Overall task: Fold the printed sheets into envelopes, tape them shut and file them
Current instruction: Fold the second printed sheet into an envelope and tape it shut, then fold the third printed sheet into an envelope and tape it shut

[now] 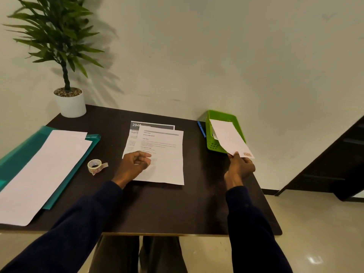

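My right hand [239,167] pinches the near corner of a folded white envelope [228,137], whose far end lies inside the green basket [212,144] at the table's right edge. A patch of patterned tape shows at the envelope's near corner. My left hand [136,166] hovers with loosely curled fingers over the left edge of a printed sheet [165,154] at the table's middle; whether it touches the paper is unclear. A second printed sheet [136,128] with a dark header lies under it. A tape roll [95,165] sits left of my left hand.
A teal folder [23,150] with blank white sheets [45,170] on it covers the left of the dark table [177,209]. A potted plant [69,103] stands at the back left corner. A blue pen [201,129] lies beside the basket. A dark stair is at the right.
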